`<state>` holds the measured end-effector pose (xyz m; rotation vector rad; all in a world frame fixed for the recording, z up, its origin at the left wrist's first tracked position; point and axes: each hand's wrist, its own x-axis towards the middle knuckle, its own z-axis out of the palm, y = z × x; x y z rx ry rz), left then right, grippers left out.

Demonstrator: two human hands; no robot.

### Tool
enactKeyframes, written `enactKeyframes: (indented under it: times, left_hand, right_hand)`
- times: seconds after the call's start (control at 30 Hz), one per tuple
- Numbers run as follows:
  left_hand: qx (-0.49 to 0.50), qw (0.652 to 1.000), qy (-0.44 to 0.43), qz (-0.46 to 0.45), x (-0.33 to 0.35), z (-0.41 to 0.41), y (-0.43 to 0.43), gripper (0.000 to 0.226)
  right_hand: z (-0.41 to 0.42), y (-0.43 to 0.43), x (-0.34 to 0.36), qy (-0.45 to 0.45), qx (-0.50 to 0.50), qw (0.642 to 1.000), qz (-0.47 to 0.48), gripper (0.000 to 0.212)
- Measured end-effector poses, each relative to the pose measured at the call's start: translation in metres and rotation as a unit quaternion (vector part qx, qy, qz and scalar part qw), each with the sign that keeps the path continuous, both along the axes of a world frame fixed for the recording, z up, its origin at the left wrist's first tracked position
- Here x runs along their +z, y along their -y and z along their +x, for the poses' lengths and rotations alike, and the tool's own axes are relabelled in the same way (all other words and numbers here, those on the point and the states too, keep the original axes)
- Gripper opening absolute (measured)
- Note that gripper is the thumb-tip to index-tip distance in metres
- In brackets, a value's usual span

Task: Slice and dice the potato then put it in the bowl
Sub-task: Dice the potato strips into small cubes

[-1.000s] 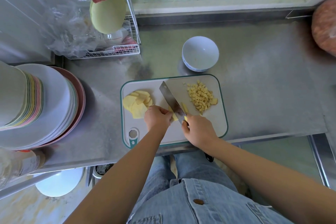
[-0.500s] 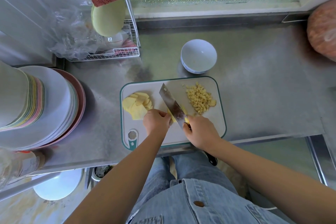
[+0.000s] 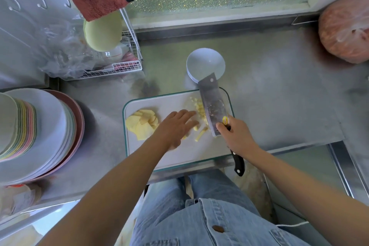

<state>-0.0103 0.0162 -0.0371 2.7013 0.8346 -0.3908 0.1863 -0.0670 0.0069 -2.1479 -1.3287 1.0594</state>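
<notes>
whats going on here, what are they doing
A person is dicing potato on a cutting board. The right hand grips the cleaver, its blade beside the diced pieces, while the open left hand reaches toward them. A pile of slices waits at the board's left end. The white bowl beyond the board looks empty.

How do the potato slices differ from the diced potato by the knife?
Shape: the potato slices are broad flat rounds; the diced potato is small cubes. Layout: the slices overlap in a fan; the diced potato is a loose heap. Neighbours: the slices lie alone; the diced potato sits between the knife blade and the left hand. Both are pale yellow, on the cutting board.
</notes>
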Motion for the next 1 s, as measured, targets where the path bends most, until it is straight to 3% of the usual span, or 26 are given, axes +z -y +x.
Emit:
enactKeyframes:
  times: [0.17,0.27,0.37,0.5,0.63,0.77,0.9,1.0]
  left_hand:
    - [-0.054,0.998,-0.031,0.027,0.002,0.007,-0.009,0.050]
    - [0.002,0.999,-0.031,0.025,0.003,0.001,-0.008,0.038]
    - [0.040,0.999,-0.009,0.014,0.006,-0.007,-0.001,0.037]
    - [0.006,0.997,0.076,0.009,0.014,0.003,0.009,0.038]
    - [0.094,0.995,0.004,0.026,0.015,0.035,0.019,0.043]
    - [0.130,0.991,-0.023,0.025,0.013,0.048,0.022,0.031]
    - [0.107,0.993,0.006,0.057,0.018,0.037,-0.001,0.032]
    - [0.011,0.997,-0.029,0.070,0.020,0.025,-0.025,0.030]
  right_hand:
    - [0.001,0.008,-0.002,-0.008,-0.008,1.000,-0.008,0.040]
    - [-0.001,0.008,-0.003,-0.024,-0.011,1.000,-0.013,0.039]
    - [-0.002,0.006,-0.001,-0.021,-0.002,1.000,-0.006,0.039]
    - [-0.001,0.004,0.001,-0.020,-0.003,1.000,0.014,0.040]
    - [0.001,0.004,0.002,-0.008,0.001,1.000,0.022,0.040]
    - [0.003,0.006,0.002,-0.008,-0.010,1.000,0.012,0.041]
    - [0.005,0.005,0.002,-0.025,-0.023,0.999,0.001,0.040]
    - [0.003,0.003,0.001,-0.026,-0.016,1.000,-0.004,0.038]
